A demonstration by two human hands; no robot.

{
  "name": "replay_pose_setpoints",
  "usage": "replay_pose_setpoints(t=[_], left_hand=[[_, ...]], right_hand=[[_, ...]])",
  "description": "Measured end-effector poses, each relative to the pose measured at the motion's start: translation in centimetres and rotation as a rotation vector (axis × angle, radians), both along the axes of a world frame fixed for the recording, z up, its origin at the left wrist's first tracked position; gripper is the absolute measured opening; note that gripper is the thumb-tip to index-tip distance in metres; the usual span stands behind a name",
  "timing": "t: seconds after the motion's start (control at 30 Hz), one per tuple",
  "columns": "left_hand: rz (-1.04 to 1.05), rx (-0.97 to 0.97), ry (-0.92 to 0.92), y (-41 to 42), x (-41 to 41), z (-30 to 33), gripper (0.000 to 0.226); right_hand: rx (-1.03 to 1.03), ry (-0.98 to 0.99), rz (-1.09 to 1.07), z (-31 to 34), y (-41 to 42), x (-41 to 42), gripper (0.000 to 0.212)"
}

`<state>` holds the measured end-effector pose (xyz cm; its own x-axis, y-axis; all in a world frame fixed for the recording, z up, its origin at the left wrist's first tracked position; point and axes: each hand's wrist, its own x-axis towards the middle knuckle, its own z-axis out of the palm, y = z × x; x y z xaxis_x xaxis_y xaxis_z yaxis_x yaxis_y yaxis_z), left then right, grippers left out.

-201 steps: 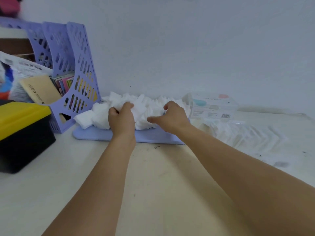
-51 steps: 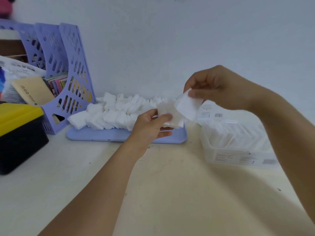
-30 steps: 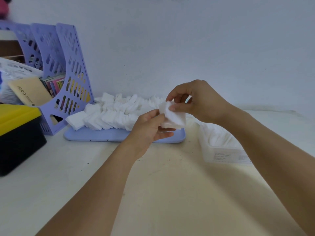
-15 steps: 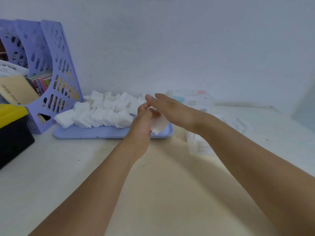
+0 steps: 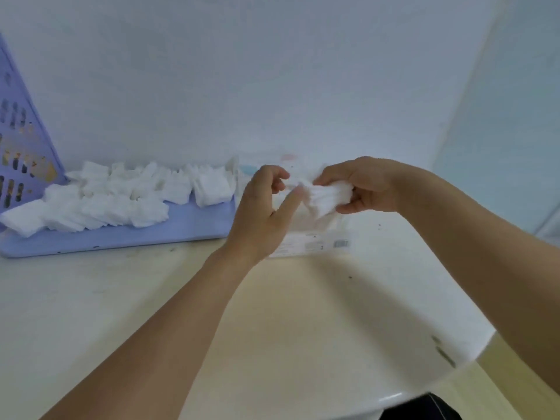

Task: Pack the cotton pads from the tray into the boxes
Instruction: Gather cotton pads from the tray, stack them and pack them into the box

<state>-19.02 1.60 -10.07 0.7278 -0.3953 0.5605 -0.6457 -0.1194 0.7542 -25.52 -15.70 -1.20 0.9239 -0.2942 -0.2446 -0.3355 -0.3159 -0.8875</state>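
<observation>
A lilac tray lies against the wall at the left, heaped with several white square cotton pads. To its right stands a clear plastic box, partly hidden behind my hands. My right hand grips a small stack of cotton pads just above that box. My left hand is beside the stack, fingers loosely curled, its forefinger touching the stack's left end. A second clear box with a pink and a blue mark shows faintly behind, by the wall.
A lilac perforated file rack stands at the far left edge. The pale table ends in a rounded edge at the lower right. A white wall runs close behind the tray and boxes.
The view has swung right, so the rack and black-yellow case have slid out. The stack has passed from my left hand into my right hand, now over the clear box.
</observation>
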Motion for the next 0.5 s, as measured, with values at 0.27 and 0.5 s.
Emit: replay_pose_setpoints(t=[0.27, 0.5], left_hand=[[-0.011, 0.453, -0.378, 1.5, 0.9, -3.4, 0.018], [-0.013, 0.497, -0.425, 1.4, 0.8, -3.3, 0.023]], right_hand=[[-0.416, 0.221, -0.119, -2.2, -0.7, 0.9, 0.043], [-1.147, 0.237, 0.030, -4.1, 1.1, 2.0, 0.031]])
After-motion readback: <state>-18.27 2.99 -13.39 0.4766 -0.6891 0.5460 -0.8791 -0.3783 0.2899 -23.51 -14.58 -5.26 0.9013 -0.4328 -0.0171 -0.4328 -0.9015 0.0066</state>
